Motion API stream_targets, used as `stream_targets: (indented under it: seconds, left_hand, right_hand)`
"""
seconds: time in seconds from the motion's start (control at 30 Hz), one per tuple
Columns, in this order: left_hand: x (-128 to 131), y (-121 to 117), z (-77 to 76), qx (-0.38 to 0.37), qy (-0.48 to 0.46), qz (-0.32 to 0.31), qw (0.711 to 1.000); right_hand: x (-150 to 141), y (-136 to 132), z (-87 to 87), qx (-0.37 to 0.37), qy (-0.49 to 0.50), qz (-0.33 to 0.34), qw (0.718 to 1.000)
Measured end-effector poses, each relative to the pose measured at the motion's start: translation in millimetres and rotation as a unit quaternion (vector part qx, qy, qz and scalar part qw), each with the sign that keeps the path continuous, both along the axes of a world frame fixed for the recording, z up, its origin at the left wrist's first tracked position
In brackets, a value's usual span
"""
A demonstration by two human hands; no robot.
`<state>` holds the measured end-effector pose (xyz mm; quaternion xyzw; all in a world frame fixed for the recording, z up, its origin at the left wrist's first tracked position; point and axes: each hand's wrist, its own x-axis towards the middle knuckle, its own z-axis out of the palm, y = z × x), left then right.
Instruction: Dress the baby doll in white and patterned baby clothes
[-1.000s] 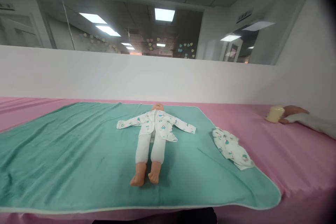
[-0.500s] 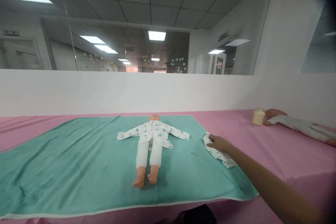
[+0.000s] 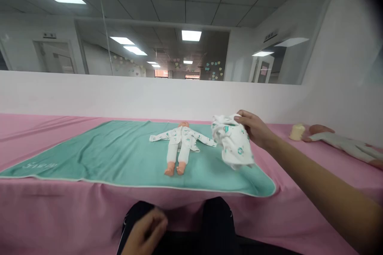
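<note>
In the head view, a bunched white baby garment (image 3: pixel 235 143) with a green print hangs from my right hand (image 3: pixel 254 127), pinched at its upper edge between thumb and fingers. It is held above the right part of the green towel, and its exact cut is hard to tell. My left hand (image 3: pixel 146 231) is over my lap, a little blurred, with loosely curled fingers, the thumb apart and nothing visible in it. A baby doll (image 3: pixel 178 155) lies on its back on the towel, arms spread in an unfastened white printed jacket (image 3: pixel 188 140) over white leggings.
The green towel (image 3: pixel 119 159) is spread over a pink-covered table (image 3: pixel 60 195), with my knees at its front edge. At the back right, a pale yellow bottle (image 3: pixel 297 132) stands by a second doll (image 3: pixel 344 143). A white wall (image 3: pixel 119 95) with windows runs behind.
My right hand has lifted the garment off the towel and moved it up and slightly left. My left hand has come into view at the bottom. The camera view has shifted.
</note>
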<state>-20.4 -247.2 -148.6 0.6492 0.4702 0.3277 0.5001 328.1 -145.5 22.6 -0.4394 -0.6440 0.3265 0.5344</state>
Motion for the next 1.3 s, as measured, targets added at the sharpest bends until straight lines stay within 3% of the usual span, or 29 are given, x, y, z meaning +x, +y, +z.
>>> stream_targets:
  seconds: [0.03,0.1,0.17,0.23,0.3,0.37,0.5,0.57,0.63,0.7,0.73,0.83,0.93,1.03,1.1,1.2,1.3]
  left_hand:
    - [2.8,-1.1,13.3,0.037,-0.028,0.063,0.997]
    - [12.7,-7.2,43.9,0.093,-0.113,0.071,0.987]
    - [26.3,-19.5,72.0,0.130,-0.170,-0.002,0.977]
    - [39.2,-35.4,89.6,0.153,-0.146,-0.073,0.975]
    - [46.3,-49.2,94.6,0.163,-0.092,-0.098,0.977]
    - [43.6,-56.2,92.0,0.152,-0.067,-0.073,0.983]
    - [10.4,-51.1,94.6,0.064,-0.139,-0.032,0.988]
    - [-11.2,-47.1,108.8,0.048,-0.159,-0.094,0.982]
    - [-28.8,-45.6,130.8,0.040,-0.084,-0.219,0.971]
    - [-39.5,-46.0,155.0,0.020,0.023,-0.325,0.945]
    - [-42.2,-46.2,166.0,0.027,0.048,-0.339,0.939]
    - [-43.1,-44.9,188.0,0.108,0.035,-0.277,0.954]
    - [-38.3,-42.0,194.1,0.166,-0.062,-0.214,0.961]
    - [-30.6,-39.7,194.6,0.178,-0.227,-0.164,0.943]
    - [-24.6,-35.8,195.2,0.196,-0.312,-0.121,0.922]
    - [-18.0,-19.3,191.8,0.208,-0.343,-0.068,0.914]
    - [-20.3,10.0,176.8,0.192,-0.296,-0.012,0.936]
  right_hand:
    - [-18.4,-18.9,4.3,-0.026,-0.012,0.056,0.998]
    - [-54.3,-53.3,6.5,-0.070,-0.049,0.168,0.982]
    - [-85.8,-80.8,2.4,-0.086,-0.076,0.254,0.960]
    - [-109.0,-99.2,-4.3,-0.081,-0.086,0.319,0.940]
    - [-121.6,-108.3,-10.1,-0.074,-0.097,0.361,0.925]
    - [-124.1,-110.4,-13.1,-0.067,-0.119,0.383,0.913]
    - [-111.8,-109.6,-5.4,-0.068,-0.236,0.406,0.880]
    - [-103.3,-113.1,6.6,-0.063,-0.315,0.406,0.855]
    - [-96.1,-120.1,21.6,-0.049,-0.359,0.391,0.846]
    - [-91.9,-128.5,34.6,-0.025,-0.347,0.372,0.860]
    - [-91.2,-132.3,38.7,-0.010,-0.323,0.364,0.874]
    - [-95.2,-139.7,40.7,0.027,-0.256,0.359,0.897]
    - [-101.8,-143.3,39.3,0.021,-0.236,0.375,0.896]
    - [-107.3,-146.4,44.5,0.049,-0.164,0.351,0.921]
    - [-114.8,-145.5,44.2,0.050,-0.167,0.354,0.919]
    - [-136.4,-135.8,26.5,-0.008,-0.334,0.387,0.859]
    - [-157.1,-118.3,0.9,-0.033,-0.491,0.347,0.798]
